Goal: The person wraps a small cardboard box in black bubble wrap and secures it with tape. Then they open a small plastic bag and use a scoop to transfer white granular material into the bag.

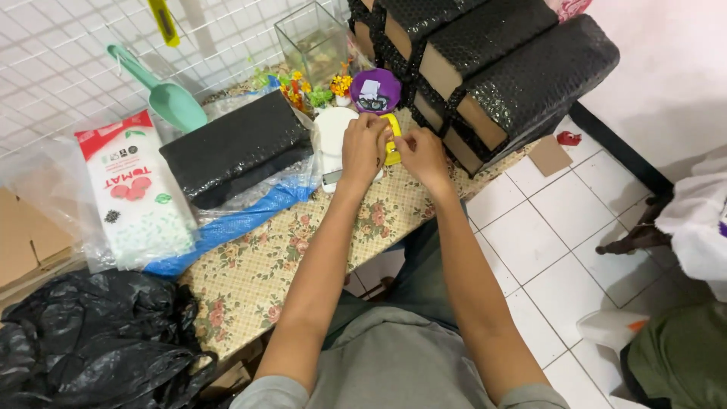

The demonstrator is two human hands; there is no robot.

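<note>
On the flowered table: both hands meet at the far edge, over a small yellow object.
Left hand [364, 147]: fingers curled down onto the yellow object [391, 141], holding its left side; the palm also lies over the white scale.
Right hand [422, 154]: fingertips pinched on the right side of the same yellow object, thumb and forefinger closed on it.
Yellow object: small, mostly hidden by the two hands; what it is cannot be told. It sits just in front of the purple toy.
Purple toy [375, 90]: round, with a pale face panel, standing just behind the hands.
White scale [331, 136]: flat, round-topped, under and beside the left hand.
Black wrapped parcels [522, 72]: several stacked at the right of the table, in bubble wrap.
Black flat packet [236, 146]: left of the scale, lying on clear and blue plastic.
White bag [135, 193]: red-topped, further left.
Green scoop [163, 91]: hanging on the wire grid behind.
Glass tank [312, 39]: at the back, with small bright plastic plants in front of it.
</note>
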